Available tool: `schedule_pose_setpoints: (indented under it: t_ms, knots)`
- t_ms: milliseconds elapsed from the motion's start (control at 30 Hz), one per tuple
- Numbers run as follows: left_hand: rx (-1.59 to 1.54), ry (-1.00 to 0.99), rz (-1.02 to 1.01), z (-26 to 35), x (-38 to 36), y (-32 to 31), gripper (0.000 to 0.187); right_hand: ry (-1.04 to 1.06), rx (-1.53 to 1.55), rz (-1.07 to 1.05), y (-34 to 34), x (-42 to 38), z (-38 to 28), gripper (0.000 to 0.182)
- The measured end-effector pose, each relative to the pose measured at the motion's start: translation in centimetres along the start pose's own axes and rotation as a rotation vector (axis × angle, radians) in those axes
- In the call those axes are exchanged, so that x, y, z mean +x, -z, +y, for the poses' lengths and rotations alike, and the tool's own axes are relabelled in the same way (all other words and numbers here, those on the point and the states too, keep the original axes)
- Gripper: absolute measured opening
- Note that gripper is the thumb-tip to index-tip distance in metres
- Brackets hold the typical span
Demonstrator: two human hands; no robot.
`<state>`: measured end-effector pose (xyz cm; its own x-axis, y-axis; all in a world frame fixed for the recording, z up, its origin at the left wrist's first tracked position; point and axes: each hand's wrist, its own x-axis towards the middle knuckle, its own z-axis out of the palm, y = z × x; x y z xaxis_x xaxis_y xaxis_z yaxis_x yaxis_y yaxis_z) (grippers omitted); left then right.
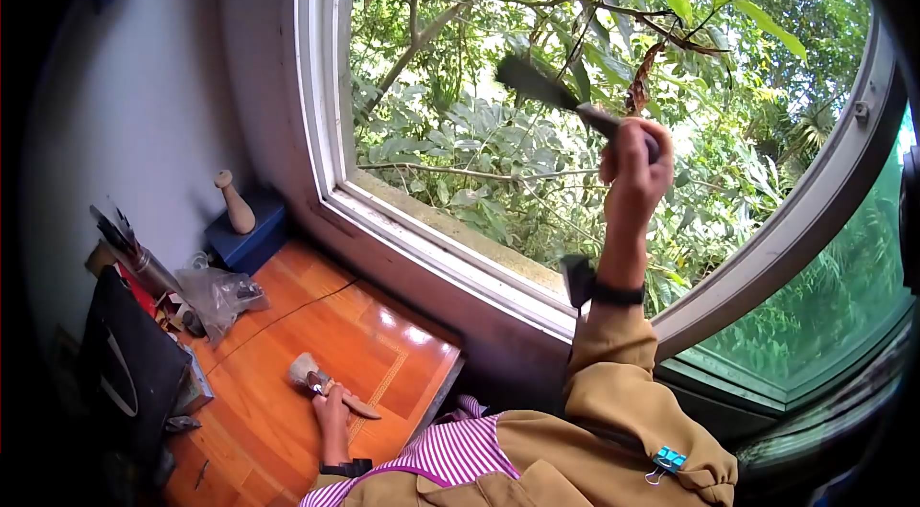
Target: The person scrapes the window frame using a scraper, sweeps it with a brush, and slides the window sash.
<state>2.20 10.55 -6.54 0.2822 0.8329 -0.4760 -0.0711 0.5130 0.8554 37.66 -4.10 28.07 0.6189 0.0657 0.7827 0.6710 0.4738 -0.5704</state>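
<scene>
Raised in front of the open window, my right hand (637, 162) is closed around the handle of a dark, flat-ended tool (541, 85), perhaps a brush or scraper. Its wide end points up and left toward the leaves outside. Lower down, over the orange wooden table (278, 344), my left hand (333, 416) grips a brush (305, 371) with pale bristles and a curved wooden handle. The bristles point up and left, and the handle sticks out to the right of my fingers.
At the table's back left are a blue box (247, 231) with a wooden pestle-like object (236, 204) on it, a plastic bag (220, 296), a holder with tools (144, 263) and a black bag (129, 363). The window frame (450, 258) borders branches (460, 4) outside.
</scene>
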Motion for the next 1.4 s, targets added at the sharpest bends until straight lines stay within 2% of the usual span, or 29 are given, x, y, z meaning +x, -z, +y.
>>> schedule_pose_setpoints:
  t_ms: [33,67,100,133,167,267,333,400,467,633,700,733,767,800,833,967,1033,1167,1233,1267,1300,1367,1400]
  knots:
    - [0.044,0.029,-0.035,0.2,-0.4,0.2,0.015,-0.124,0.003,0.275,2.9,2.1,3.5,0.015]
    - [-0.065,-0.021,-0.018,-0.9,0.2,0.1,0.014,-0.322,0.164,0.592,7.7,2.6,9.5,0.016]
    - [-0.096,0.000,-0.021,-2.2,1.5,0.7,0.014,-0.410,0.023,0.707,10.5,1.4,13.5,0.017]
    - [-0.097,-0.008,-0.021,-2.4,1.3,0.6,0.014,-0.539,-0.174,0.564,12.4,-0.5,15.7,0.018]
    - [-0.100,-0.032,-0.016,-2.1,1.5,0.3,0.014,-0.616,-0.325,0.404,10.9,-2.2,14.2,0.018]
    - [0.087,0.024,-0.060,0.0,0.0,0.4,0.014,-0.575,-0.424,0.216,7.5,-5.0,10.5,0.021]
    - [0.045,0.006,-0.025,-0.4,0.0,0.2,0.015,-0.465,-0.481,0.131,6.2,-5.5,8.9,0.022]
    - [-0.044,-0.035,0.036,-0.3,-0.3,-0.8,0.020,-0.405,-0.431,0.056,3.9,-6.5,6.2,0.021]
    - [-0.038,-0.044,-0.009,0.4,-0.8,-0.9,0.022,-0.347,-0.400,0.001,2.6,-7.9,4.9,0.018]
    - [0.054,-0.075,-0.113,0.2,-1.1,0.6,0.026,-0.436,-0.187,-0.083,-0.5,-12.3,2.1,0.019]
    - [0.077,-0.101,-0.145,1.3,-2.3,0.4,0.030,-0.527,-0.082,-0.178,-1.6,-14.9,2.1,0.020]
    - [0.036,-0.153,-0.125,2.1,-3.3,-0.3,0.034,-0.619,-0.043,-0.220,-2.1,-16.3,2.1,0.020]
    - [0.044,-0.136,-0.197,2.3,-3.7,-0.1,0.033,-0.729,0.047,-0.277,-2.4,-17.8,2.7,0.022]
    - [0.042,-0.132,-0.255,3.0,-4.5,-0.1,0.031,-0.921,0.110,-0.280,-3.2,-19.4,2.5,0.022]
    - [-0.016,-0.215,-0.255,3.5,-5.2,-0.8,0.031,-1.110,0.171,-0.277,-4.2,-21.0,2.0,0.022]
    - [-0.038,-0.293,-0.338,4.6,-7.1,-1.6,0.036,-1.444,0.193,-0.624,-6.9,-27.8,1.4,0.022]
    - [-0.094,-0.282,-0.323,4.0,-7.5,-1.2,0.038,-1.463,0.223,-0.846,-7.6,-29.7,1.3,0.022]
    - [-0.309,-0.293,-0.244,4.5,-8.1,-0.2,0.036,-1.356,0.243,-1.286,-9.4,-30.3,1.6,0.026]
    - [-0.295,-0.312,-0.075,3.6,-7.5,1.5,0.032,-1.316,0.209,-1.579,-10.6,-31.0,3.5,0.030]
    - [-0.356,-0.321,0.107,4.1,-7.8,0.9,0.030,-1.170,0.173,-1.613,-11.5,-31.6,5.3,0.033]
    - [-0.375,-0.379,0.161,2.9,-6.8,2.0,0.030,-1.024,0.140,-1.640,-12.5,-32.2,7.3,0.037]
    - [-0.440,-0.280,0.251,2.1,-7.1,3.1,0.029,-0.263,-0.313,-1.586,-14.9,-31.9,11.0,0.042]
    - [-0.354,-0.250,0.241,2.3,-8.1,3.3,0.028,-0.194,-0.321,-1.509,-16.3,-32.6,14.5,0.037]
